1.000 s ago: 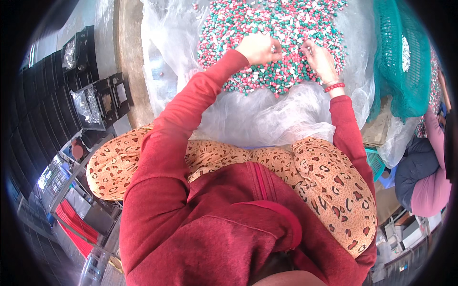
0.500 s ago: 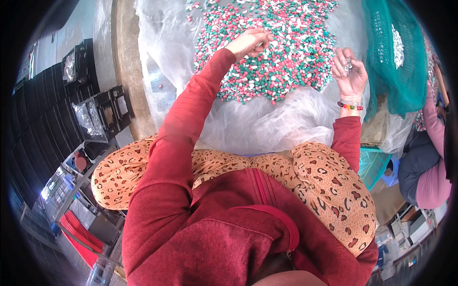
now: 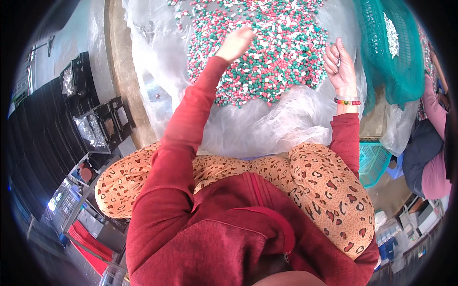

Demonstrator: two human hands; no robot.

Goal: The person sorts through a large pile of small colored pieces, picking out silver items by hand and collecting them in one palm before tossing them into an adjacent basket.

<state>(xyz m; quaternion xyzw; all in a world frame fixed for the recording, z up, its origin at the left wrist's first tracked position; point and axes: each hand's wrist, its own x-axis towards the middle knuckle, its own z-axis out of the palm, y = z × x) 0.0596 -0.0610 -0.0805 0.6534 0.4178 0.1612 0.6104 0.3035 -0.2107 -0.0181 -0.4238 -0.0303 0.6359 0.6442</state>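
Observation:
A wide spread of small pink, green and white pellets, with thin white slivers among them, lies on clear plastic sheeting. Over the upper left part of the spread is my left hand, back upward and smeared by motion; its fingertips are hidden. My right hand, a beaded bracelet at the wrist, is raised beside the right edge of the pellets. Its fingers curl toward the palm around small white pieces, only a bit of which shows, and the thumb points up.
A green mesh net at the right holds a heap of white pieces. Below it stands a teal plastic basket. Another person's pink sleeve shows at the far right. Black racks stand at the left.
My left hand has shifted slightly left and turned its back more upward. My right hand's fingers have curled further in, covering most of the white pieces. The whole view has shifted a little.

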